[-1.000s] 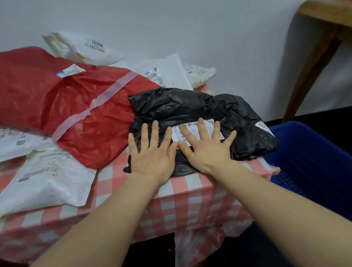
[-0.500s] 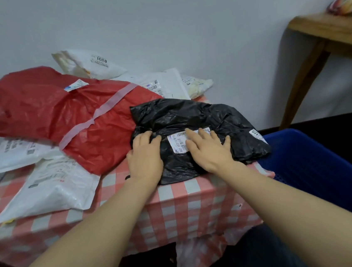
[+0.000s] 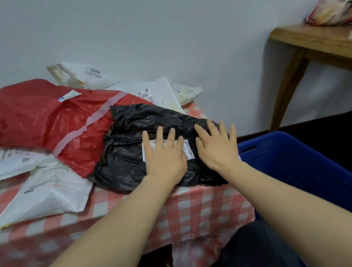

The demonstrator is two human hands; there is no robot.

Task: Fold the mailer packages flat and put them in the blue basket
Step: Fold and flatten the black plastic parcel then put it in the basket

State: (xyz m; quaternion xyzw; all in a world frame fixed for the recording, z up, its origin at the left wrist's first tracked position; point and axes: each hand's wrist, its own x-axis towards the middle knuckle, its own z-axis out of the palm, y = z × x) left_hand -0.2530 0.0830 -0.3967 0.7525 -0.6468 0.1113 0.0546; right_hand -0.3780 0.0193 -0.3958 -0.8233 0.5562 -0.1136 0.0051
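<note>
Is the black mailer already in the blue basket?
No. The black mailer lies on the table under both flat hands; the blue basket stands beside it.

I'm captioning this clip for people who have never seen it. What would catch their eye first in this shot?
First, the two bare hands pressing flat on the crumpled black mailer at the near right corner of the checked tablecloth: the left hand over its white label, the right hand beside it. Next, the big red mailer heaped behind to the left, and the blue basket waiting at the table's right.
</note>
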